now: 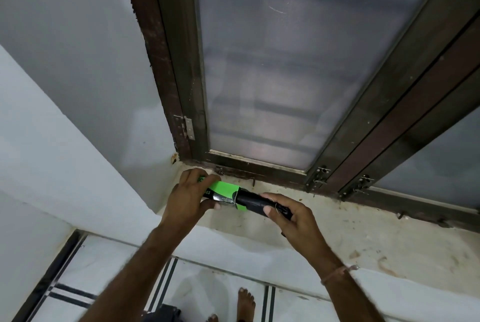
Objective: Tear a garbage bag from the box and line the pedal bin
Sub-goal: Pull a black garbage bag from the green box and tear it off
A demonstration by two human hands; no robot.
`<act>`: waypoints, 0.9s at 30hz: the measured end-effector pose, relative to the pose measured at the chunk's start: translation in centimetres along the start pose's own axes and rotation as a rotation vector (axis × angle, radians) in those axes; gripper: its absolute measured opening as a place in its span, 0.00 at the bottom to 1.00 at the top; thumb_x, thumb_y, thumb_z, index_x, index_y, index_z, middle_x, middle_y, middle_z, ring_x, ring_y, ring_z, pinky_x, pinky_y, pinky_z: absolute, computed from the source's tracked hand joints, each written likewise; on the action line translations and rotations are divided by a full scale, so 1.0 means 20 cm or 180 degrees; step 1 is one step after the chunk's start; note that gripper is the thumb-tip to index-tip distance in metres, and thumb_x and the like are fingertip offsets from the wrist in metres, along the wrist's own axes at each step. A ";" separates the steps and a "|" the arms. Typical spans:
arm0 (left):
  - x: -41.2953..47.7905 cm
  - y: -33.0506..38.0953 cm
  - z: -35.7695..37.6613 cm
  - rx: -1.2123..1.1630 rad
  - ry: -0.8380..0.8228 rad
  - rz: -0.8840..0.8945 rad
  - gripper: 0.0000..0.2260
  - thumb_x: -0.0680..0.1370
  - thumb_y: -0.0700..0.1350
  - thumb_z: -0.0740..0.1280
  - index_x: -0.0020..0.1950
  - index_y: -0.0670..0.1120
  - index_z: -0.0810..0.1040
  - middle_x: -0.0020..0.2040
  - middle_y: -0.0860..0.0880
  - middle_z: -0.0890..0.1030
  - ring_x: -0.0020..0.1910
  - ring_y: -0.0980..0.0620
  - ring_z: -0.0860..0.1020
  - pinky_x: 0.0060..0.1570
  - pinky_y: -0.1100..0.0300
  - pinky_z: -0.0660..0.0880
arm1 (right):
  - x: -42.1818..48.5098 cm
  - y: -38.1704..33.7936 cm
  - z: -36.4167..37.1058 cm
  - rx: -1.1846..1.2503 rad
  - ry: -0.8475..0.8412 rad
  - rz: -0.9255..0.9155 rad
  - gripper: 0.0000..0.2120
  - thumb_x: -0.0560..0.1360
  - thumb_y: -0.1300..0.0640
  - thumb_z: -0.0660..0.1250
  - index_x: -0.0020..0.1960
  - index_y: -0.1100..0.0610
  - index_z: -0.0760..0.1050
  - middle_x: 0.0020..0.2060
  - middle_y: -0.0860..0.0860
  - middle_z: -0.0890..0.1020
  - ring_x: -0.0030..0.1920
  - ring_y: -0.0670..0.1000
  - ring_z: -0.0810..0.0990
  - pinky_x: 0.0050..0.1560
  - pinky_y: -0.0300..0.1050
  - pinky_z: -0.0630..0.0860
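Roll (253,202) extraction in progress, over the window sill (363,233). Left hand (185,198) is clamped around the green box (224,190), thumb under, fingers over the top. Right hand (293,217) is closed on the black roll, which sticks out of the box's open right end; roughly half its length looks clear, the rest is inside or behind the fingers.

Pedal bin: not clearly in view. A dark object (166,315) sits at the bottom edge near the feet, can't tell if that's it.

How I'd run this step:
- Keep the box still with the left hand, don't crush it, or the roll binds in the sleeve.
- Pull the roll straight along the box axis, no twisting; the flap at the mouth looks bent and could snag.
- Once out, find the loose outer edge, unroll one bag's length, locate the perforation.
- Pin the roll with one hand on one side of the perforation, and snap the bag off sharply with the other. A slow pull stretches thin film instead of tearing it.

Risk: the roll unspools onto the dirty sill if the grip slackens.
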State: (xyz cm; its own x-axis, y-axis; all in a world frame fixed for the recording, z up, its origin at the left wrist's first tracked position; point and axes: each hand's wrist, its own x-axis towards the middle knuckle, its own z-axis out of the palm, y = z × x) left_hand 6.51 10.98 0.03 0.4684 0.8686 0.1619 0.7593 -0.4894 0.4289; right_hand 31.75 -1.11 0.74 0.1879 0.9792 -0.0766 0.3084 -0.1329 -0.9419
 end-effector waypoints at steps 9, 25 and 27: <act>-0.09 0.01 0.04 -0.0187 -0.0053 -0.0058 0.25 0.71 0.49 0.79 0.67 0.52 0.79 0.58 0.46 0.79 0.60 0.42 0.74 0.48 0.50 0.80 | 0.01 -0.03 0.00 0.0162 0.0006 0.0159 0.12 0.80 0.55 0.72 0.63 0.49 0.84 0.50 0.44 0.87 0.41 0.42 0.81 0.33 0.33 0.73; -0.19 0.09 0.16 -0.1521 -0.0012 -0.0578 0.31 0.69 0.68 0.67 0.69 0.54 0.76 0.53 0.54 0.79 0.54 0.50 0.75 0.50 0.61 0.72 | 0.01 -0.13 0.12 0.0530 -0.0052 -0.0086 0.13 0.79 0.59 0.73 0.63 0.50 0.84 0.58 0.46 0.87 0.52 0.41 0.83 0.47 0.33 0.76; -0.19 0.11 0.17 -0.1572 0.0023 -0.0624 0.31 0.70 0.69 0.67 0.68 0.55 0.76 0.52 0.54 0.79 0.53 0.50 0.75 0.49 0.59 0.72 | 0.00 -0.12 0.13 0.0485 0.0364 -0.0111 0.12 0.79 0.61 0.73 0.60 0.50 0.85 0.56 0.45 0.87 0.55 0.45 0.84 0.46 0.37 0.78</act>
State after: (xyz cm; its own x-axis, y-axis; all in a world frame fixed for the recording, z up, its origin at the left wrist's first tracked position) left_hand 7.89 6.45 -2.69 0.3345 0.9414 0.0421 0.5282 -0.2243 0.8190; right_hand 28.64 -0.40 2.25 0.2869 0.9579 -0.0135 0.1735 -0.0658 -0.9826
